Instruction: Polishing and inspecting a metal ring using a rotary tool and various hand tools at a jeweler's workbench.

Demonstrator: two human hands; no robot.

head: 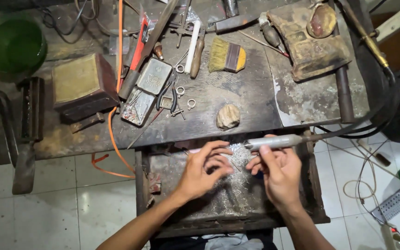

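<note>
A small silver workpiece (235, 149) sits pinched at the fingertips of the left hand (204, 170), over the open drawer (230, 203) below the bench edge; what kind of piece it is cannot be told at this size. The right hand (278, 171) is closed around one rotary handpiece (274, 141), its tip touching the workpiece, its dark flexible shaft (371, 115) running off to the right. Silver filings cover the drawer floor beneath both hands.

On the wooden bench (251, 92) above, one pale stone-like lump (228, 116) lies nearest the hands. Further up lie about four small metal rings (191, 103), one open tin (145, 91) in two halves, one yellow-bristled brush (227, 55), one white stick (192, 46) and one orange cable (113, 134). One wooden block (82, 85) stands at the left, one green bowl (11, 45) at the far corner, one worn leather pad (306, 41) at the right.
</note>
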